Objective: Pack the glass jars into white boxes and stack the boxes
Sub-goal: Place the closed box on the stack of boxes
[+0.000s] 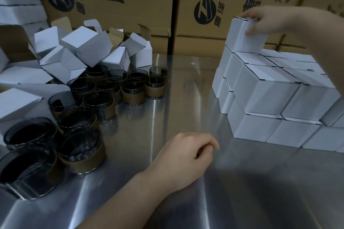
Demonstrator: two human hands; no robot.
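Observation:
My right hand (264,21) grips a closed white box (245,40) from above at the far top corner of the stack of white boxes (275,98) on the right. The box rests on the stack's upper layer. My left hand (186,156) hovers low over the steel table (186,89) in the middle, fingers loosely curled, holding nothing. Several dark glass jars (81,147) with brown paper sleeves stand at the left. Behind them lies a heap of open, empty white boxes (85,46).
Large brown cardboard cartons (115,0) with black print wall off the back of the table. More white boxes (16,2) are piled at the far left, beside an open carton flap (13,41). A bare strip of table runs between jars and stack.

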